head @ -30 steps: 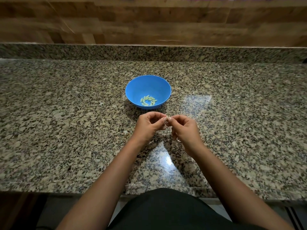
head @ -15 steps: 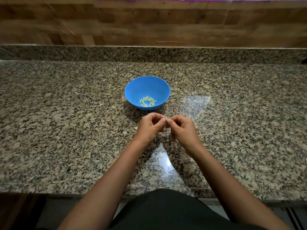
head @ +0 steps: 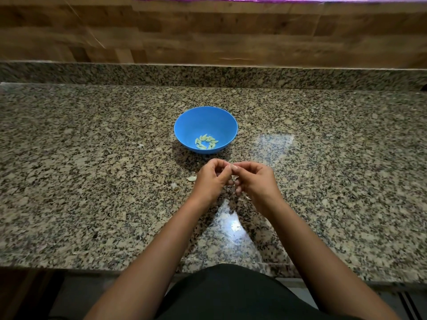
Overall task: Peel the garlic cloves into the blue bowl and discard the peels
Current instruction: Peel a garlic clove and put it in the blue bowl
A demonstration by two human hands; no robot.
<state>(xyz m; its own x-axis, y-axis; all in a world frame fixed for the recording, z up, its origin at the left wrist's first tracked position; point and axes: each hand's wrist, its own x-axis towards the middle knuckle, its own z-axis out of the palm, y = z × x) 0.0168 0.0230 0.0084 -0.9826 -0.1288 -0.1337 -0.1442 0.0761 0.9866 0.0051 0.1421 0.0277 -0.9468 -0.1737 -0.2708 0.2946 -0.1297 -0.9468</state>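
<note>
Counter: speckled granite.
Hands: your left hand and right hand together, apparently pinching one clove.
Bearing: blue bowl straight ahead, near both.

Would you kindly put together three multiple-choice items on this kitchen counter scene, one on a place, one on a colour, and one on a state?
1. Where does the bowl stand in relation to the hands?
A. Beyond them, farther from the person
B. To their right, at the counter's edge
C. Under them

2. What colour is the bowl?
A. Red
B. Blue
C. White

3. What is the state of the two hands?
A. Both lie flat on the counter
B. One is inside the bowl
C. Both are raised, fingertips pinched together on something small

Answers:
1 A: the bowl sits on the counter past the left hand and right hand.
2 B: its wall is plainly blue, with pale peeled cloves inside.
3 C: the curled fingertips meet between the hands; what they hold is too small to tell.
</note>
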